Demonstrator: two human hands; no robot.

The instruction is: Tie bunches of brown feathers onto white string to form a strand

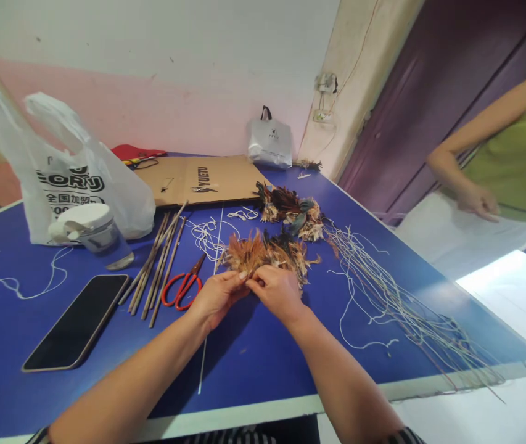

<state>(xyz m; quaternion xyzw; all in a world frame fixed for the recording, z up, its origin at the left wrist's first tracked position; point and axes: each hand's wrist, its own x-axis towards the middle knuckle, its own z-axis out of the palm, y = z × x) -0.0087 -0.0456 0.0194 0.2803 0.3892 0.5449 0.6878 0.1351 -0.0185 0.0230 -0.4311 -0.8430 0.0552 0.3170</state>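
Observation:
A tuft of orange-brown feathers (246,250) stands up from the pinched fingers of my left hand (222,296). My right hand (277,293) is closed beside it, its fingertips meeting the left ones at the base of the tuft. Both hands are just above the blue table. Right behind my right hand lies a darker feather bunch (290,253). Red-handled scissors (182,288) rest left of my left hand, next to several thin sticks (154,271). White string (207,237) lies loosely tangled behind the scissors.
A phone (78,324), a clear lidded cup (100,237) and a white plastic bag (82,172) occupy the left. Cardboard (174,176) and a silver bag (269,142) stand at the back. More feather bunches (290,206) and long strings (396,302) lie right. A person (512,142) stands beyond the right edge.

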